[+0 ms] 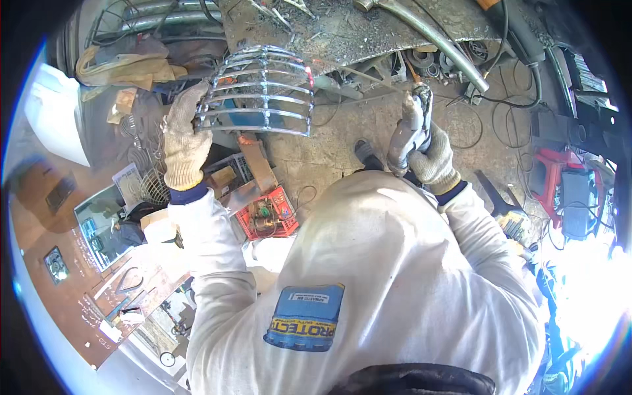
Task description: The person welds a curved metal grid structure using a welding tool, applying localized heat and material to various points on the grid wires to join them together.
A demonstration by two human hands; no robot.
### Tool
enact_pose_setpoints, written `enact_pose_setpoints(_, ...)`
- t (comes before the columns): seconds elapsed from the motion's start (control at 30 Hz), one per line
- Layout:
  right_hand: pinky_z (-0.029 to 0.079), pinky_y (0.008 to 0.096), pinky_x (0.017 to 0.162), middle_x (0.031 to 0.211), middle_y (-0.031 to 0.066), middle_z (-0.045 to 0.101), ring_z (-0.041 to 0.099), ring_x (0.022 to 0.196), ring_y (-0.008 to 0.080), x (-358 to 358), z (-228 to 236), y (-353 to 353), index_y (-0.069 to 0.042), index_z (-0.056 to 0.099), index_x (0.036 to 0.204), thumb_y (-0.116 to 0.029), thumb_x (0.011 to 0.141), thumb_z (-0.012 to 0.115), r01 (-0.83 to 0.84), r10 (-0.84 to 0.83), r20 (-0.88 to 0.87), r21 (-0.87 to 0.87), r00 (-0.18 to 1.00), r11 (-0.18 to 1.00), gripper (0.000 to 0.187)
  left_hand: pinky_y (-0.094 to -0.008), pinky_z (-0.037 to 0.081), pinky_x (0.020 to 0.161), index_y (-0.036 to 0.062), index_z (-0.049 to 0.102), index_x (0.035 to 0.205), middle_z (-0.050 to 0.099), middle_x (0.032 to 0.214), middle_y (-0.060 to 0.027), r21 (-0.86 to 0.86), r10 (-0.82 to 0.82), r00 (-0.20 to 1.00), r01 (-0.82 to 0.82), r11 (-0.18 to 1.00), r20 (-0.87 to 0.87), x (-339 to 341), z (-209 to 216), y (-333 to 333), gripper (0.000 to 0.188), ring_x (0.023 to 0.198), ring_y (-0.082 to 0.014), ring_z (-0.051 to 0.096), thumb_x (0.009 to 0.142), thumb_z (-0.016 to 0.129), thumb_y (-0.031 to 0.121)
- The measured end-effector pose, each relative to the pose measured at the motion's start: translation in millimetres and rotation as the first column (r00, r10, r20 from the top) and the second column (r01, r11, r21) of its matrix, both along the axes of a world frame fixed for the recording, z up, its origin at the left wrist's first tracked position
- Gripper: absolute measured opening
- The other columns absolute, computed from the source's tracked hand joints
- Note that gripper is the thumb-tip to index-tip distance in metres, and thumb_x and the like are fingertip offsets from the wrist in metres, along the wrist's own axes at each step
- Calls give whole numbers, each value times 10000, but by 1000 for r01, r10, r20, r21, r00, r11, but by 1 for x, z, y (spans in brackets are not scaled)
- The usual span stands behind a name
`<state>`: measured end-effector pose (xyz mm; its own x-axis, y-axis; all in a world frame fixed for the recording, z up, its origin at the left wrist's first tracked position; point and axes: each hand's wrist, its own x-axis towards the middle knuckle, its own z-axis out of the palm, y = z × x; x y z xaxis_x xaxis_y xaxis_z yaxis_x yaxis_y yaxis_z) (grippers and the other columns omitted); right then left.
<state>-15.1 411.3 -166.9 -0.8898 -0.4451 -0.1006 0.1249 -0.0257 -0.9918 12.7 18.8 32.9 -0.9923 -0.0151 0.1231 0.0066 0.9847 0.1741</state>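
My left hand point(185, 138), in a pale knit work glove, grips the left edge of a curved metal grille point(266, 89) made of several thin bars. It holds the grille up at the front edge of a cluttered metal bench. On the grille's right side, one spot glows red. My right hand point(436, 160), also gloved, is closed round a welding electrode holder point(409, 128). A thin welding rod point(359, 74) runs from the holder's jaws toward the glowing spot. Whether its tip touches the grille, I cannot tell.
Debris litters the bench point(329, 33), where a metal-handled hammer point(428, 36) lies. Near the right end hangs a power tool with a black body point(520, 36). Cables point(503, 125) loop over the floor. A red crate point(268, 214) and boxes stand below left; a red stand point(548, 178) is at right.
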Motion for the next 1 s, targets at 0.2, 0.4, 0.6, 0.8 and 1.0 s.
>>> enact_pose_setpoints(0.2,524,324,792,960,133,699,678,867,194,-4,-2,0,24,593,1157,-247,713,745,-32,35,-69,48,997,998,542,-379,469,1023,34,595,1225,627,1223,-153,-94,-40,999,38,995,-21,1,-1,7,575,1160,-306,602,677,586,-140)
enact_pose_setpoints(0.4,525,323,791,947,138,701,684,863,207,-5,0,-1,20,599,1146,-243,713,727,-37,40,-111,25,993,999,522,-384,462,1033,38,598,1226,626,1237,-143,-91,-7,1000,7,996,-4,-1,-2,8,568,1171,-301,598,689,592,-149)
enact_pose_setpoints(0.6,526,327,774,935,140,700,686,852,206,-5,1,-2,14,606,1120,-233,712,724,-35,40,-106,51,994,998,491,-386,462,1032,48,592,1237,626,1240,-140,-51,-3,1000,3,999,10,1,-4,5,579,1182,-300,590,693,582,-152)
enact_pose_setpoints(0.8,527,331,756,915,146,699,684,834,206,-6,-1,-5,11,615,1103,-234,711,742,-34,40,-118,48,992,998,480,-391,465,1030,51,589,1241,626,1238,-144,-26,9,1000,-8,1000,13,1,-5,8,577,1181,-306,589,698,576,-144)
enact_pose_setpoints(1.0,528,341,767,917,155,698,687,836,221,-5,3,-10,15,624,1108,-234,707,754,-18,20,-81,18,997,1000,490,-389,472,1015,35,586,1241,625,1231,-156,-78,-20,1000,20,997,-7,3,-7,4,537,1165,-310,596,728,570,-120)
